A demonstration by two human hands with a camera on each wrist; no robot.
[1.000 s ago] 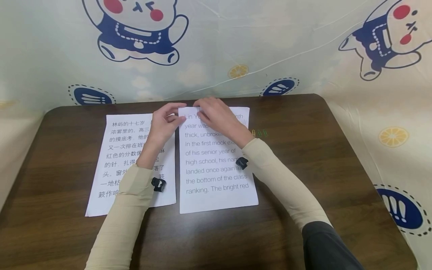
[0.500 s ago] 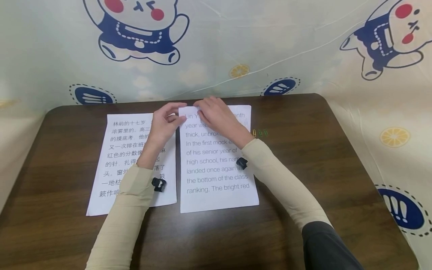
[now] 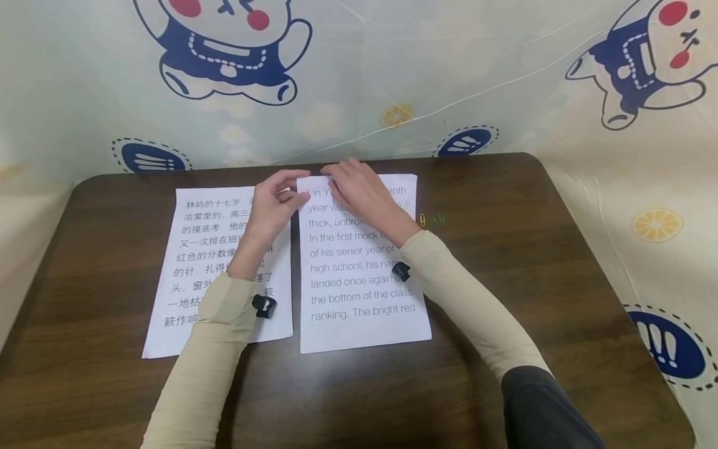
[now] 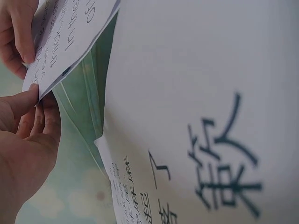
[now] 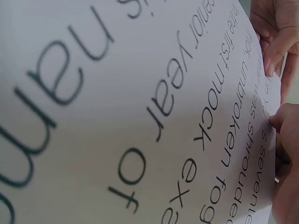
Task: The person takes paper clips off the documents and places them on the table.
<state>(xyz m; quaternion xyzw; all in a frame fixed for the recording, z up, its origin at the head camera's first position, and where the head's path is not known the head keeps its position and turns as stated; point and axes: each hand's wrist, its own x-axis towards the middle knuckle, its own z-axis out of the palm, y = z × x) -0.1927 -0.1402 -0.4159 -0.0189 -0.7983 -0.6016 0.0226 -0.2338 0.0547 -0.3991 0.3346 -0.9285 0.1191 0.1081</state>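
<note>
A stack of white paper sheets (image 3: 359,290) printed in English lies on the right, its layered edge showing in the left wrist view. My left hand (image 3: 272,206) pinches its upper left corner, thumb (image 4: 29,99) on the printed face and fingers beneath. At the top edge, my right hand (image 3: 361,193) grips the paper a little right of that corner, with the thumb (image 5: 279,115) against the face. Whether a small clip sits between the right fingertips, I cannot tell. White paper (image 3: 215,240) printed in Chinese lies to the left, partly under my left forearm.
One yellow paper clip (image 3: 423,219) and two green paper clips (image 3: 437,219) lie right of the English pages on the dark wooden table (image 3: 505,249). A printed cloth (image 3: 348,81) hangs behind the table's far edge. Black wrist cameras (image 3: 264,305) sit over the paper.
Both hands keep their places at the top of the English pages. Those pages shift very slightly; the view itself also moves a little.
</note>
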